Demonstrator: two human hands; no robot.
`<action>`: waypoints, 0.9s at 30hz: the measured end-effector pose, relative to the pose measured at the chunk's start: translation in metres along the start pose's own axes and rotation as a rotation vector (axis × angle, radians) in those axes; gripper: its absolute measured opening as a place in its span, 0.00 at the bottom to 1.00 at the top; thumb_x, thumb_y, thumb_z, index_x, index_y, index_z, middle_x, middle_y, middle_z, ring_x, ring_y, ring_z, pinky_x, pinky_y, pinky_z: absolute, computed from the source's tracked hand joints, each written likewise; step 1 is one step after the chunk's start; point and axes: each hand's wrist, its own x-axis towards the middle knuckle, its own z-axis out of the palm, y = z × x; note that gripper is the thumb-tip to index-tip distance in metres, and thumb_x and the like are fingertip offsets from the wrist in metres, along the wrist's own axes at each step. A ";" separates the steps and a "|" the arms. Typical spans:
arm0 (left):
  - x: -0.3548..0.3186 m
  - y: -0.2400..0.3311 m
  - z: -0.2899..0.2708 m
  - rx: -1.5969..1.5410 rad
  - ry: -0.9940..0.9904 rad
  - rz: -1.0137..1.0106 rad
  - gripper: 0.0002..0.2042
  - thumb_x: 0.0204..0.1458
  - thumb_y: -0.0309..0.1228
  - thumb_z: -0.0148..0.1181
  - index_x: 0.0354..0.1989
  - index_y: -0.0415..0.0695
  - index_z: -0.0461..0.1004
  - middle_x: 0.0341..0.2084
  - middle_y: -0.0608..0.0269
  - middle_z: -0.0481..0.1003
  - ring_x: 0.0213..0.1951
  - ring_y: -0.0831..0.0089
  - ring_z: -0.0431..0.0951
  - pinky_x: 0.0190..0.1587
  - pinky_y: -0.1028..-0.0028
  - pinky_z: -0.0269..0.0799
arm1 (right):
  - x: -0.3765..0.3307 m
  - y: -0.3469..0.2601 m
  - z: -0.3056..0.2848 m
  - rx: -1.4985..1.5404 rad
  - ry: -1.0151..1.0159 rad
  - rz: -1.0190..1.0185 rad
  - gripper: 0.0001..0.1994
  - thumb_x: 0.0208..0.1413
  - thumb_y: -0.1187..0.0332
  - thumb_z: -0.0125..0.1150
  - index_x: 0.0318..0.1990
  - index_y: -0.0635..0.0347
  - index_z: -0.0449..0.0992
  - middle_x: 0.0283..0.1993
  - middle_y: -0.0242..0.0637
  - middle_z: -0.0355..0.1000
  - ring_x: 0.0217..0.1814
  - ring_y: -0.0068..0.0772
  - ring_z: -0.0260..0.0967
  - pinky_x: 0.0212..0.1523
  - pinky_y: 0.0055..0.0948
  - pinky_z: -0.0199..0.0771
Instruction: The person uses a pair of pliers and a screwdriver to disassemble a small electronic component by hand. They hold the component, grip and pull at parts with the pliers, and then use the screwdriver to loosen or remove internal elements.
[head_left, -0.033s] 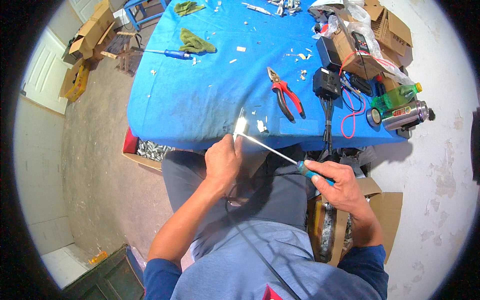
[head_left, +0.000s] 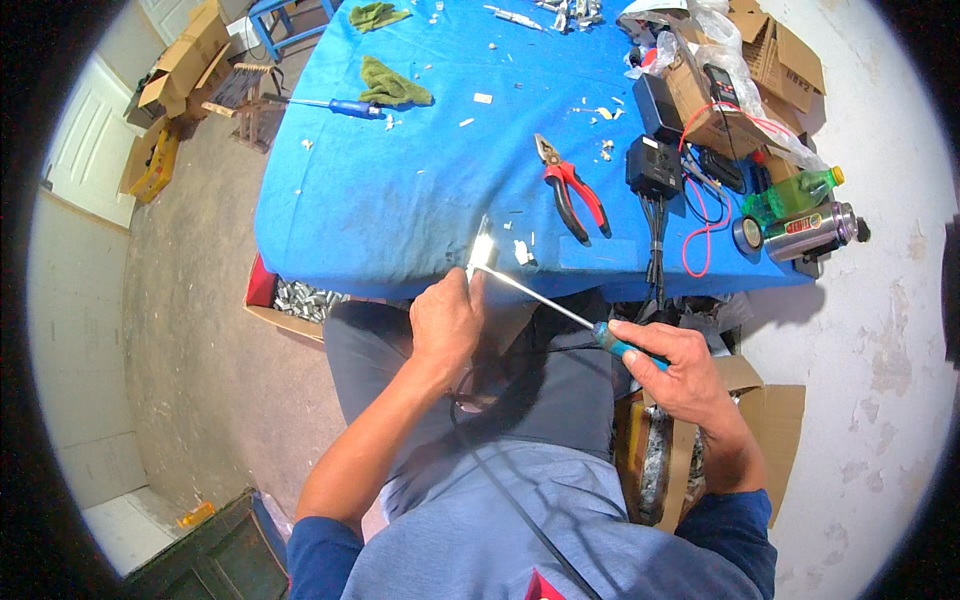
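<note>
At the near edge of the table, my left hand (head_left: 447, 318) pinches a small, bright white and shiny metal piece (head_left: 482, 250); glare blurs its details. My right hand (head_left: 682, 368) is wrapped round the blue handle of a screwdriver (head_left: 545, 301). The long shaft slants up and left, and its tip meets the lower end of the white piece, just beyond my left fingertips. White broken bits (head_left: 523, 252) lie right beside the piece. Farther right rest pliers (head_left: 568, 188) with red and black handles, their jaws pointing away from me.
Blue cloth covers the table (head_left: 370, 200). On it lie another screwdriver (head_left: 350, 107) and green rags (head_left: 393, 82). Black boxes with cables (head_left: 655, 166), a green bottle (head_left: 795, 195) and a steel flask (head_left: 812, 230) crowd the right side. A box of metal parts (head_left: 308, 301) stands below left.
</note>
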 end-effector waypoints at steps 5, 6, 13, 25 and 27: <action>0.002 0.002 -0.001 0.035 0.043 0.015 0.17 0.59 0.40 0.52 0.25 0.38 0.69 0.19 0.41 0.73 0.27 0.41 0.75 0.31 0.49 0.68 | 0.001 0.012 0.005 0.276 -0.014 0.179 0.17 0.57 0.71 0.57 0.54 0.63 0.74 0.39 0.38 0.78 0.37 0.25 0.72 0.40 0.28 0.72; 0.002 0.002 -0.002 0.041 0.044 0.012 0.17 0.59 0.40 0.52 0.25 0.38 0.69 0.19 0.41 0.74 0.27 0.41 0.75 0.31 0.49 0.68 | 0.003 0.010 0.001 0.366 -0.054 0.314 0.17 0.57 0.71 0.57 0.55 0.63 0.74 0.39 0.37 0.78 0.37 0.23 0.71 0.39 0.28 0.72; 0.002 0.001 -0.002 0.041 0.003 -0.010 0.18 0.60 0.42 0.50 0.25 0.38 0.70 0.20 0.41 0.74 0.28 0.41 0.75 0.33 0.49 0.68 | -0.001 0.016 0.013 0.006 0.075 -0.118 0.16 0.56 0.71 0.58 0.53 0.60 0.76 0.35 0.42 0.76 0.32 0.33 0.72 0.36 0.30 0.72; 0.000 0.002 0.003 0.077 0.048 0.006 0.17 0.59 0.40 0.52 0.24 0.38 0.69 0.19 0.42 0.74 0.26 0.42 0.76 0.31 0.50 0.69 | 0.001 0.022 0.011 0.632 -0.223 0.380 0.21 0.58 0.70 0.58 0.59 0.59 0.70 0.40 0.37 0.76 0.32 0.21 0.72 0.30 0.20 0.73; 0.000 0.003 0.004 0.055 0.063 0.012 0.17 0.59 0.40 0.52 0.24 0.38 0.69 0.18 0.42 0.74 0.26 0.42 0.76 0.31 0.50 0.69 | 0.000 0.032 0.019 0.502 -0.173 0.326 0.21 0.57 0.70 0.58 0.59 0.58 0.70 0.41 0.39 0.76 0.33 0.22 0.73 0.31 0.21 0.74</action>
